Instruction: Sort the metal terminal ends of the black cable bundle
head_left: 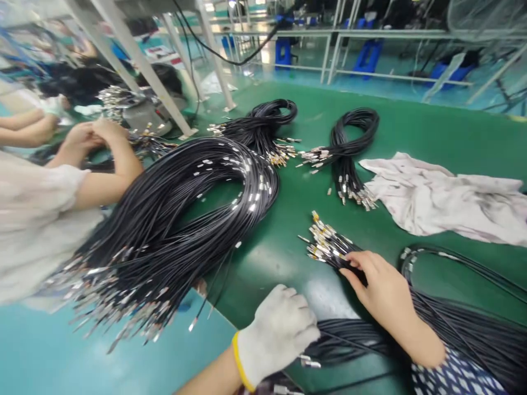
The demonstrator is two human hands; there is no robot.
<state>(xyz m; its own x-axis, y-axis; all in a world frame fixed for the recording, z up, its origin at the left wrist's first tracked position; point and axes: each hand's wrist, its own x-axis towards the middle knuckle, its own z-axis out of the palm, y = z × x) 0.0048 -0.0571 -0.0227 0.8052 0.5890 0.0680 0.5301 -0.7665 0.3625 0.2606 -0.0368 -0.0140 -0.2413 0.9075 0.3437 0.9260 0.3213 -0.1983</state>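
Two hands of the person wearing the camera work at the near edge of the green table. Their right hand is bare, its fingers bent and closed on a fan of black cables just behind their metal tips, the cable ends, which lie spread on the table just ahead of the fingertips. Their left hand wears a white knit glove with a yellow cuff; it is curled loosely, knuckles up, resting on the black cable bundle that runs under both hands toward the lower right. Whether the gloved fingers pinch a cable I cannot tell.

Three more cable bundles lie farther out on the table. One large coil fills the left side, its many silver connectors hanging past the table's edge at lower left. One smaller looped bundle sits behind it, connector ends pointing right. Another looped bundle lies just to the right of that, its ends splayed left and down. A single thin cable loop lies to the right of the bare hand.

One crumpled white cloth lies at right, near the third bundle's tips.

At far left, a co-worker's two hands are held together over another heap of connectors.
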